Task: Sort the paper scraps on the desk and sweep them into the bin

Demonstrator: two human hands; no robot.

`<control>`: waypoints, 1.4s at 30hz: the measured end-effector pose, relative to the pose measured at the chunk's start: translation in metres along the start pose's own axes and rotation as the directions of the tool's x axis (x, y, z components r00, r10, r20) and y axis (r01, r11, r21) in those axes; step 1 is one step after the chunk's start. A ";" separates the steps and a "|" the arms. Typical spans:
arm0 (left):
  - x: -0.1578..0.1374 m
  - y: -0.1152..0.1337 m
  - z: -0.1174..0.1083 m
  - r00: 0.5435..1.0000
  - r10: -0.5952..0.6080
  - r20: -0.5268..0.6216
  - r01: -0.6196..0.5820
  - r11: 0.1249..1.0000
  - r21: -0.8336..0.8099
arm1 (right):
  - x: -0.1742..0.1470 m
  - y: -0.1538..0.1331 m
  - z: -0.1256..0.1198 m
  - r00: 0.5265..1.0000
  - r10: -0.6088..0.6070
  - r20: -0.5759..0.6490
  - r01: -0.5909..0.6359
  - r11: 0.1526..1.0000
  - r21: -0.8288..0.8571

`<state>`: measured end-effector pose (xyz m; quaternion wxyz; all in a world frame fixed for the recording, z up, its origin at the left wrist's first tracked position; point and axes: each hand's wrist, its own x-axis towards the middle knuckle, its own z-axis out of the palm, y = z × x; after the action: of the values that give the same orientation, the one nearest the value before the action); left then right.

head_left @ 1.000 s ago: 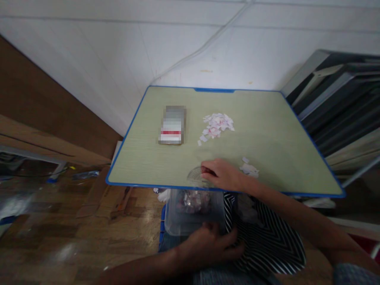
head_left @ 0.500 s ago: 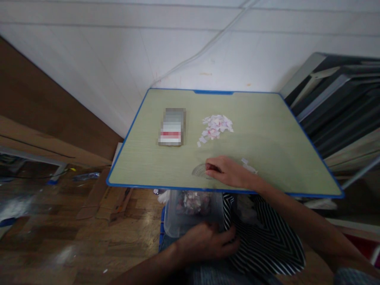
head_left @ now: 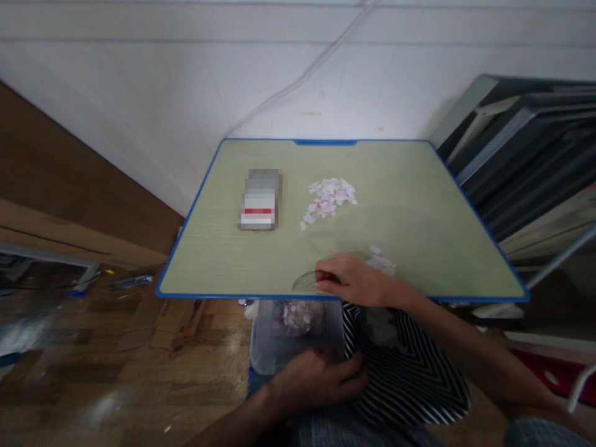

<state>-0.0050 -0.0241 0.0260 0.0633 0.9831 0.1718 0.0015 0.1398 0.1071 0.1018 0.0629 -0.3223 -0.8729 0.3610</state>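
My right hand is closed at the near edge of the table, its fingers pinching a clear, half-round protractor that lies low against the tabletop. Part of the protractor is hidden by the fingers. Just behind the wrist lie some white paper scraps. A larger pile of white and pinkish paper scraps sits mid-table. Below the table edge, my left hand is curled at the side of a black-and-white striped cloth, gripping its edge. Next to it stands a clear plastic tub with crumpled, pale contents.
A blurred-out rectangular item lies on the left of the blue-edged table. Behind is a white wall with a cable. Dark flat panels lean at the right. Flattened cardboard lies on the wooden floor.
My right hand and the protractor have come slightly nearer to the table's front edge. The whole view has shifted a little; the left hand keeps its place by the tub.
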 end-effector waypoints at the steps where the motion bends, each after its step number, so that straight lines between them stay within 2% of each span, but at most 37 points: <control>1: 0.000 0.000 0.000 1.000 0.003 0.008 -0.003 1.000 -0.001 | -0.004 0.005 -0.010 1.000 0.002 -0.025 -0.002 1.000 -0.003; 4: 0.001 -0.001 -0.003 0.999 0.023 0.032 -0.023 1.000 -0.007 | -0.018 0.033 -0.049 0.983 0.059 -0.173 -0.066 0.997 -0.035; 7: 0.002 -0.002 -0.005 0.998 0.040 0.055 -0.039 0.999 -0.014 | -0.033 0.072 -0.079 0.962 0.131 -0.241 -0.160 0.982 -0.102; 9: 0.002 -0.003 -0.005 0.998 0.042 0.050 -0.040 0.999 -0.028 | -0.040 0.094 -0.087 0.954 0.180 -0.242 -0.209 0.972 -0.104; 12: 0.002 -0.003 -0.001 0.999 0.041 0.033 -0.039 0.998 -0.043 | -0.046 0.107 -0.081 0.965 0.214 -0.154 -0.225 0.973 -0.056; 16: 0.000 -0.002 0.003 0.998 0.035 0.051 -0.032 0.998 -0.051 | -0.049 0.095 -0.062 0.988 0.154 -0.031 -0.154 0.988 0.001; 20: 0.000 -0.001 0.004 0.998 0.022 0.063 -0.018 0.998 -0.055 | -0.061 0.076 -0.048 0.993 0.107 0.049 -0.106 0.994 -0.012; 25: 0.000 -0.002 0.004 0.995 0.029 0.099 -0.026 0.999 -0.030 | -0.082 0.062 -0.035 0.992 0.117 0.054 -0.115 0.993 -0.034; 29: 0.001 -0.004 0.004 0.994 0.038 0.103 -0.036 0.999 -0.023 | -0.093 0.057 -0.027 0.995 0.095 0.000 -0.095 0.995 -0.027; 36: 0.001 -0.003 0.005 0.997 0.033 0.067 -0.030 0.999 -0.036 | -0.095 0.055 -0.041 0.994 0.104 0.016 -0.104 0.994 -0.032; 42: 0.001 0.000 0.003 0.999 0.014 0.050 -0.012 0.999 -0.050 | -0.066 0.072 -0.063 0.990 0.123 -0.072 -0.128 0.990 -0.067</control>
<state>-0.0042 -0.0241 0.0232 0.0922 0.9820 0.1636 -0.0184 0.2501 0.1428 0.1077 0.0581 -0.3905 -0.8606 0.3217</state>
